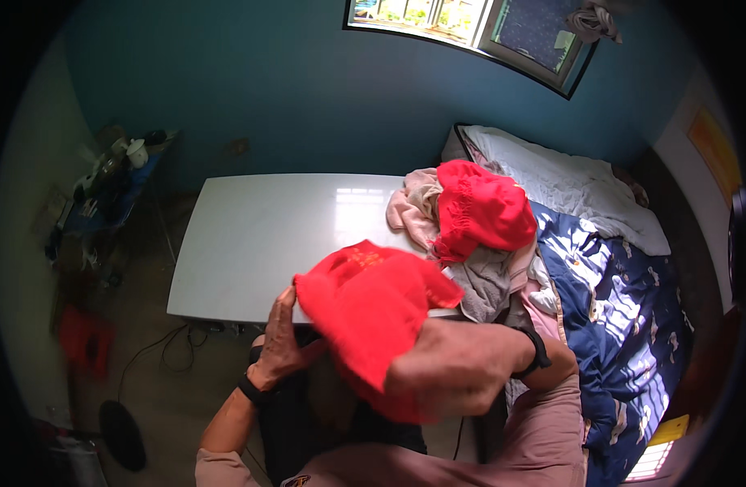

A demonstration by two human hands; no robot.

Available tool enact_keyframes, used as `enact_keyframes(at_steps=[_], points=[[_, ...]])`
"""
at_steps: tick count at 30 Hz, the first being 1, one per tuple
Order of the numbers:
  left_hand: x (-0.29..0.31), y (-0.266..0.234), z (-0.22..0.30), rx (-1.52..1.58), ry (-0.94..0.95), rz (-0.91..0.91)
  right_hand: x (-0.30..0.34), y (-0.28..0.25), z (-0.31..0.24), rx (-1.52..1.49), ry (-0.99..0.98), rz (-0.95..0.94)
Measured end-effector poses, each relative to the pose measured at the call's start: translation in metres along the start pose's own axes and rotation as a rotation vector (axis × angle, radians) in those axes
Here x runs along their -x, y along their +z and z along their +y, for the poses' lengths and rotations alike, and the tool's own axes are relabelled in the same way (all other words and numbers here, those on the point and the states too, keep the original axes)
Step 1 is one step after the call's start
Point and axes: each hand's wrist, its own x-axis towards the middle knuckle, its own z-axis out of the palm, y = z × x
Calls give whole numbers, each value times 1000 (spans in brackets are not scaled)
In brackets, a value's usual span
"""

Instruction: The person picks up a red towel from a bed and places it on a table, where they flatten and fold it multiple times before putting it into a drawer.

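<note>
One red cloth point(365, 308) is held up between the two hands, in front of the body and over the near edge of a white table point(255, 235). Its long axis runs from the far left down toward the near right; one corner points away from the body, another to the right, toward the heaped laundry. The left hand point(285, 345) lies at the cloth's left side, fingers close together and reaching away from the body, fingertips by its left corner; whether they pinch it I cannot tell. The right hand point(454, 365) is nearer the cloth's lower end, which lies to its left; it is blurred, but its fingers look curled in and clamped on the fabric. Each wrist wears a black band point(539, 349). Beyond, at the table's right end, a fringed red bundle point(486, 207) sits against a pale pink cloth point(409, 207), with a grey cloth point(484, 284) below it. Farther right are dark blue bedding point(604, 329) and a white cover point(543, 170); a window point(421, 12) opens in the teal wall point(267, 97) behind.
</note>
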Motion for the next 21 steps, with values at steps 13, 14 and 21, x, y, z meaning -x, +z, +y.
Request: enact_keyframes(at_steps=[13, 14, 21], points=[[34, -55, 9, 318, -120, -150, 87, -18, -30, 803, -8, 780], [35, -65, 10, 259, -81, -148, 93, -17, -30, 893, 69, 842], [47, -130, 25, 58, -69, -157, 119, -24, -7, 1107, 286, 928]])
